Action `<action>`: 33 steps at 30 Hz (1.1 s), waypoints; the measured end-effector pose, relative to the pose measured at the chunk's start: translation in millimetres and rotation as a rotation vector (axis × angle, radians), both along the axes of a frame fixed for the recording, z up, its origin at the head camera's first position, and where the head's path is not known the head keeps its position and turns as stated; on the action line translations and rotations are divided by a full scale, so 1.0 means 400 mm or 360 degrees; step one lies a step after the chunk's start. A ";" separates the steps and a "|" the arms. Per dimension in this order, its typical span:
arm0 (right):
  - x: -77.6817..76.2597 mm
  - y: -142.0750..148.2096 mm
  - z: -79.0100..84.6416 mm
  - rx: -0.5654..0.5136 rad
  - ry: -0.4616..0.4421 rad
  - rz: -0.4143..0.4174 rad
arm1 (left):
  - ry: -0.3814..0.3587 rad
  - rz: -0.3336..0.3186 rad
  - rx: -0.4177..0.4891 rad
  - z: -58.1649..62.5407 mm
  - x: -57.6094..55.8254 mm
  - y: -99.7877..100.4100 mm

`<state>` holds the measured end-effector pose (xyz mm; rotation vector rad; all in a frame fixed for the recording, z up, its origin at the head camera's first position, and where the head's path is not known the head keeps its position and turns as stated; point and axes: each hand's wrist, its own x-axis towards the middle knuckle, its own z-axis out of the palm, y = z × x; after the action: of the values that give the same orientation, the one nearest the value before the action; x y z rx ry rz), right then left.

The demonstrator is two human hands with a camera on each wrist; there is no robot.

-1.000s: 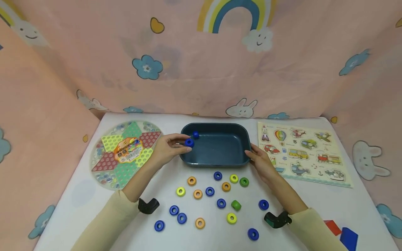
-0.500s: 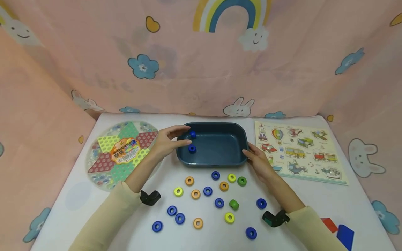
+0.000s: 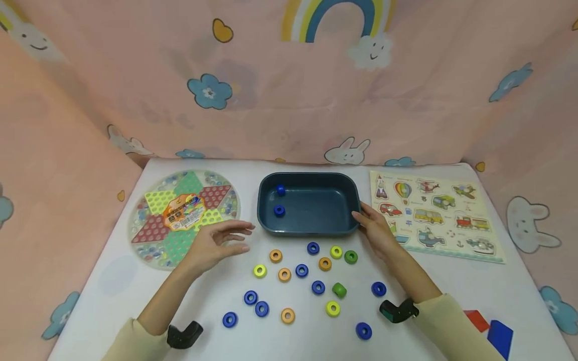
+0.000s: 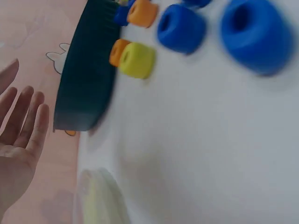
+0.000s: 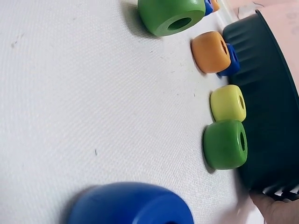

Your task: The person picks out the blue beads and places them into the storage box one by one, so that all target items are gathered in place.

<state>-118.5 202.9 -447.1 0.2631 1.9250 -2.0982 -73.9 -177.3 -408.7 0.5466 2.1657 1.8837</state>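
A dark teal rectangular tray (image 3: pixel 320 213) stands at the table's back middle. Inside it, near the left end, lie two blue beads: a ring-shaped bead (image 3: pixel 279 210) and, behind it, another blue bead (image 3: pixel 281 190). My right hand (image 3: pixel 378 230) grips the tray's right end, thumb at the rim; in the right wrist view only part of this hand (image 5: pixel 280 210) shows at the tray's lower corner. My left hand (image 3: pixel 215 245), fingers extended and holding nothing, hovers left of the tray over the board's edge. The left wrist view shows its palm (image 4: pixel 18 140) bare.
Several ring beads lie in front of the tray, among them a blue bead (image 3: pixel 262 309), an orange bead (image 3: pixel 287 316), a yellow bead (image 3: pixel 332 309) and a green bead (image 3: pixel 350 257). A round star-patterned board (image 3: pixel 155 228) lies left, a picture puzzle (image 3: pixel 435 215) right. Red and blue blocks (image 3: pixel 500 338) sit front right.
My left hand has let go of a blue bead inside the tray, then drawn back left and toward the front. My right hand has stayed on the tray's end.
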 end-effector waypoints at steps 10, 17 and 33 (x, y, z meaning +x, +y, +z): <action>0.006 0.011 0.009 -0.0005 -0.0037 -0.0005 | -0.0140 0.0026 -0.0277 -0.090 0.220 -0.052; 0.006 0.016 0.008 0.0005 -0.0061 -0.0015 | -0.0158 0.0104 -0.0454 -0.139 0.310 -0.062; -0.004 0.001 -0.002 0.0016 -0.0067 -0.0034 | -0.0117 0.0127 -0.0224 -0.078 0.226 -0.045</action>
<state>-120.3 203.4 -447.7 0.3286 1.9177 -2.0798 16.4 -195.5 -440.0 0.3631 2.2811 1.7425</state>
